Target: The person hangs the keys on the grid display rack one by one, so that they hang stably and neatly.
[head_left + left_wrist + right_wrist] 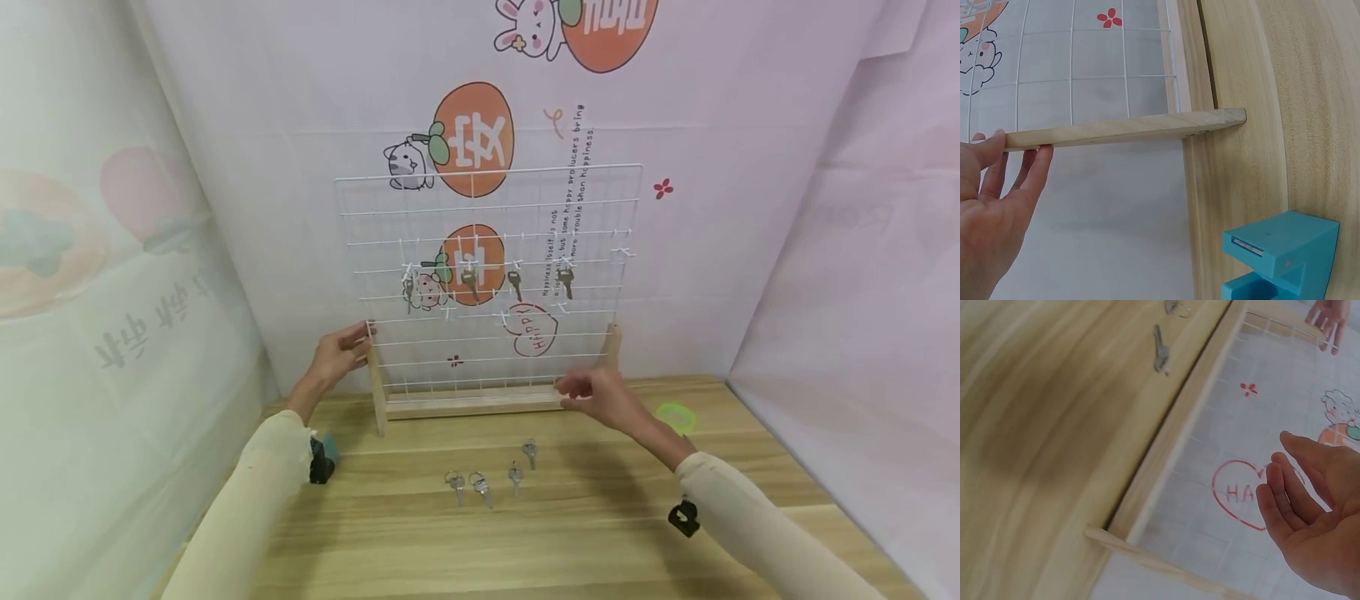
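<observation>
Hands at both ends of the wire grid rack (pixel 487 275), steadying it on the wooden table (pixel 570 533).

We have our left hand (pixel 339 350) on the rack's left wooden upright (pixel 1122 130), fingers straight and thumb laid along its edge, touching more than clasping; our right hand (pixel 596 393) hovers loosely open, holding nothing, just in front of the base rail (pixel 472 404) near the right upright (pixel 613 343). To do this well, we judge both uprights want an even, low hold so the panel stays vertical and the hung keys (pixel 514 285) do not swing off their hooks. The rack stands at the table's back edge, against the printed backdrop (pixel 675 125). It carries about four keys on white hooks across its middle rows; four more loose keys (pixel 480 483) lie on the table before it, apart from both hands.
</observation>
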The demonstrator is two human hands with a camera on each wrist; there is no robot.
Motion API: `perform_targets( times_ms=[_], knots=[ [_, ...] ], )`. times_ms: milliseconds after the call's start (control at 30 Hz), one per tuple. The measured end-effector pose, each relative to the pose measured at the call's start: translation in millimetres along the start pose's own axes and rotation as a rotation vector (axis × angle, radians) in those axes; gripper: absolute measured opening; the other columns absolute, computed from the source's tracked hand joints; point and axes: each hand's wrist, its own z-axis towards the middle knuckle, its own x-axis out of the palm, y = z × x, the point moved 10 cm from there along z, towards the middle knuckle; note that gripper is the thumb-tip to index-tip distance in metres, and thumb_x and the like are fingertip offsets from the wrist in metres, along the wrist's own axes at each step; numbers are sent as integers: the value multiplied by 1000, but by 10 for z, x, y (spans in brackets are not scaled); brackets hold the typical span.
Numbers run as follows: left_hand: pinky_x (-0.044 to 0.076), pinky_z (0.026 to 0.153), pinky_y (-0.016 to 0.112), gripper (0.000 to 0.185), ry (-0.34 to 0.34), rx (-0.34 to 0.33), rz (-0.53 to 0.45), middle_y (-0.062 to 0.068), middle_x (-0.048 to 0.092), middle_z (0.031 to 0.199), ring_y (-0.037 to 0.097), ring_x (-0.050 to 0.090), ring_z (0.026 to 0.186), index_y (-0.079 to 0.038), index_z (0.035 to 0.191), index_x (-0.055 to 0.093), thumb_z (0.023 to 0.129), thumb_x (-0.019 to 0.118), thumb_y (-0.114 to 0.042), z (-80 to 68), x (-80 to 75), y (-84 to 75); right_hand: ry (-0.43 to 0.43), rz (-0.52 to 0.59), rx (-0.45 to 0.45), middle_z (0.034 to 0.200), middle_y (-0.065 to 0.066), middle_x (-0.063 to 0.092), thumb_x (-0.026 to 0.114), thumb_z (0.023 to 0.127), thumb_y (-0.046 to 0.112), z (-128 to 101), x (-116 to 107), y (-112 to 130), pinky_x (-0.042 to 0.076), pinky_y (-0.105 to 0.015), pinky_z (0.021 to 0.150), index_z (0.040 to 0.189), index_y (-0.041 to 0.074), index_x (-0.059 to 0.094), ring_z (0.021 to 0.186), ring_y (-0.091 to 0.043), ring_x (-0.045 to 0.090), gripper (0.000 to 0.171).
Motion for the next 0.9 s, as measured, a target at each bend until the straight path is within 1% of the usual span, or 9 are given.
perform_targets(
  times_ms=[100, 233, 333, 433, 600, 667, 800, 900],
  knots=[
    [49, 112, 47, 54, -3, -2, 0, 19, 43, 160, 38, 44, 146, -5, 161, 36, 109, 51, -1, 11, -9, 10, 6, -10, -2, 105, -14, 77, 83, 86, -1, -26, 134, -45, 65, -37, 77, 102, 2, 79, 85, -20, 71, 17],
    [49, 112, 47, 54, -3, 2, 0, 20, 43, 160, 38, 44, 146, -5, 160, 37, 109, 51, -1, 18, 2, 14, 9, -46, -37, 94, -9, 77, 84, 84, 0, -55, 303, -79, 62, -27, 69, 98, 4, 79, 79, -16, 70, 15],
    [49, 112, 47, 53, -6, 2, -5, 20, 44, 159, 39, 44, 145, -5, 160, 39, 108, 52, -1, 22, 7, 17, 17, -63, -48, 91, -6, 78, 85, 84, 1, -70, 420, -103, 61, -24, 67, 97, 6, 80, 77, -16, 70, 15],
    [49, 112, 47, 53, -4, 4, -10, 20, 44, 159, 39, 44, 145, -4, 160, 38, 108, 52, -1, 22, 12, 14, 44, -34, -28, 92, -8, 78, 84, 85, 0, -77, 541, -152, 62, -25, 68, 98, 3, 80, 78, -17, 72, 14],
    [49, 111, 45, 54, -7, 0, -7, 20, 43, 160, 38, 44, 145, -4, 160, 36, 108, 52, -2, 26, 3, 18, 84, 44, 40, 95, -12, 78, 81, 86, -3, -82, 731, -269, 64, -27, 73, 101, -3, 78, 82, -19, 73, 15],
    [50, 111, 43, 54, -14, -6, -4, 19, 43, 160, 37, 45, 145, -5, 160, 37, 108, 53, -3, 30, -7, 26, 83, 52, 46, 94, -11, 78, 81, 86, -5, -86, 791, -295, 64, -27, 74, 100, -3, 78, 83, -20, 73, 15],
    [50, 111, 43, 55, -18, -8, 4, 19, 43, 160, 37, 44, 146, -5, 160, 36, 108, 53, -3, 26, -16, 28, 69, 42, 13, 92, -12, 78, 81, 84, -9, -94, 883, -298, 64, -28, 72, 97, -3, 79, 81, -23, 73, 15],
    [49, 112, 44, 55, -22, -8, 4, 19, 44, 160, 37, 44, 146, -5, 160, 36, 108, 53, -2, 22, -19, 28, 84, 37, 35, 92, -11, 78, 80, 85, -9, -104, 957, -334, 63, -26, 70, 97, -2, 79, 81, -21, 72, 14]
  ],
)
